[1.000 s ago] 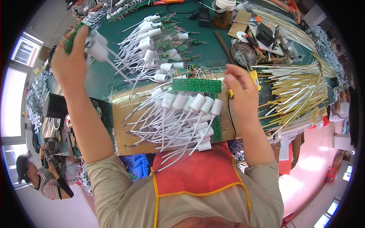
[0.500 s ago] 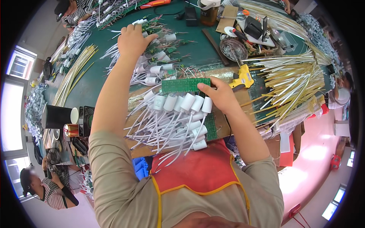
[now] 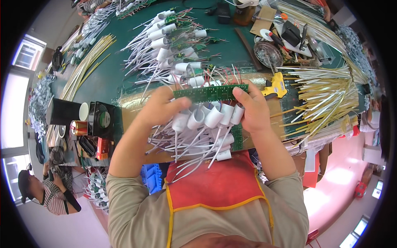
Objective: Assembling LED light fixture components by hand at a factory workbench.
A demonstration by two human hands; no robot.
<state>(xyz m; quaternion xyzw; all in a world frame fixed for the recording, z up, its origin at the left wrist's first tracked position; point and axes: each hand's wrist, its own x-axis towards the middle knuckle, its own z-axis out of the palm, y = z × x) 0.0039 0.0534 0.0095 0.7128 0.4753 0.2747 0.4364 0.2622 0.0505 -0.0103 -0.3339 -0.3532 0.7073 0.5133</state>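
Note:
A long green circuit board (image 3: 211, 94) is held up across the middle, with thin wires rising behind it. My right hand (image 3: 254, 109) grips its right end, thumb on the face and fingers behind. At the other end my left hand (image 3: 162, 108) closes on the board, its thumb slightly blurred and its other fingers mostly hidden. White cylindrical lamp sockets (image 3: 214, 117) with white leads hang just below the board, in front of me. Beyond the board lies a row of more white sockets (image 3: 159, 43) with small green boards and wires.
A yellow glue gun (image 3: 276, 86) lies right of my right hand, near a round pan (image 3: 268, 54). Bundles of yellow and white strips (image 3: 322, 99) spread at the right. To the left stand a black fan (image 3: 101, 120) and a can (image 3: 78, 127). Another person (image 3: 45, 188) is at lower left.
My left hand has come back from the far pile of sockets to the board's left end. The board and my right hand have shifted slightly right.

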